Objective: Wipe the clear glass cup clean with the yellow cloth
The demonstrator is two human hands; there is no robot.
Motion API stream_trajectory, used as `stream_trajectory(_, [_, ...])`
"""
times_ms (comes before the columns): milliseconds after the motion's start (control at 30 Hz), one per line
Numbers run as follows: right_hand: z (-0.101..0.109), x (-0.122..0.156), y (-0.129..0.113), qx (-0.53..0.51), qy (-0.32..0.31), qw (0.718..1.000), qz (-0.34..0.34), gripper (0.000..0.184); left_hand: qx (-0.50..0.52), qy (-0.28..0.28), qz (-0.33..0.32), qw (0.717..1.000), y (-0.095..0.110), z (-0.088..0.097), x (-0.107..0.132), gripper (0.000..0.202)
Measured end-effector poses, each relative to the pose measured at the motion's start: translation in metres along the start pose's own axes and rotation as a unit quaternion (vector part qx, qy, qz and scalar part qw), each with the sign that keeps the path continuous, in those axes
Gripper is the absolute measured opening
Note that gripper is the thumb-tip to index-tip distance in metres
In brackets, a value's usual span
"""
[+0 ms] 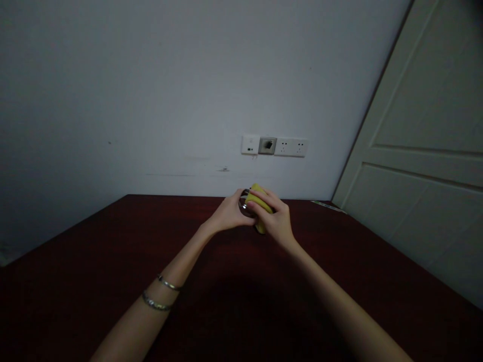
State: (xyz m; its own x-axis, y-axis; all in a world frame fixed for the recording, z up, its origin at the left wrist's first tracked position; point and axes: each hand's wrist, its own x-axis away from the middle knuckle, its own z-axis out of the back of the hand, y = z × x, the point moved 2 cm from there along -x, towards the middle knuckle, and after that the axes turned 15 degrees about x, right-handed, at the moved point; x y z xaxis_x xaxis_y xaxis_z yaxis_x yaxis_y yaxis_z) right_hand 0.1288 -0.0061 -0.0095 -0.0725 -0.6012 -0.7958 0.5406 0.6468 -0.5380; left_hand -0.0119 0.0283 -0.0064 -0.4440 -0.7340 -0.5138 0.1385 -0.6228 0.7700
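Note:
My left hand point(231, 211) is closed around the side of a small, shiny, round cup point(245, 205). Whether it is glass or metal, I cannot tell. In my right hand point(277, 216), a folded yellow cloth point(260, 195) is pinched between thumb and fingers and pressed against the cup's right side. Part of the cloth hangs below the hands. Both hands meet above the far part of the dark red table point(151, 241). Fingers and cloth hide much of the cup.
Behind the table rises a pale wall point(169, 100) with a row of sockets point(290, 147), one of them grey. A light panelled door point(426, 201) borders the right side. A thin, flat strip point(327, 206) lies at the table's far right edge.

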Motion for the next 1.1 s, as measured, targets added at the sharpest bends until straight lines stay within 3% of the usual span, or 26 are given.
stream_trajectory(133, [0.004, -0.006, 0.004, -0.085, -0.002, 0.991, -0.101, 0.034, 0.053, -0.033, -0.014, 0.998, 0.003, -0.001, -0.001, 0.069])
stream_trajectory(200, [0.007, -0.009, 0.004, -0.11, -0.009, 0.987, -0.118, 0.036, 0.099, -0.046, -0.009, 0.994, 0.003, -0.002, -0.002, 0.067])
stream_trajectory(400, [0.019, -0.014, -0.012, -0.079, -0.022, 0.997, -0.002, 0.028, 0.202, -0.089, 0.063, 0.973, 0.011, 0.004, -0.003, 0.061])
stream_trajectory(500, [0.02, -0.019, -0.018, -0.068, -0.035, 0.997, 0.013, 0.029, 0.218, -0.099, 0.061, 0.969, 0.017, 0.009, -0.002, 0.055])
stream_trajectory(733, [0.013, -0.027, -0.018, -0.158, -0.022, 0.979, -0.126, 0.048, 0.238, -0.092, 0.025, 0.966, 0.027, 0.016, -0.006, 0.062])
stream_trajectory(800, [0.015, -0.027, -0.02, -0.176, -0.03, 0.975, -0.136, 0.053, 0.244, -0.092, 0.003, 0.965, 0.032, 0.017, -0.007, 0.064])
stream_trajectory(900, [0.022, -0.028, -0.027, -0.123, -0.033, 0.989, -0.074, 0.047, 0.238, -0.087, 0.003, 0.967, 0.037, 0.016, -0.006, 0.062])
stream_trajectory(967, [0.028, -0.026, -0.034, -0.066, -0.035, 0.997, 0.008, 0.042, 0.219, -0.073, 0.015, 0.973, 0.038, 0.015, -0.005, 0.061])
stream_trajectory(1100, [0.032, -0.021, -0.044, 0.018, -0.099, 0.977, 0.188, 0.043, 0.162, -0.027, -0.007, 0.986, 0.036, 0.015, -0.002, 0.065])
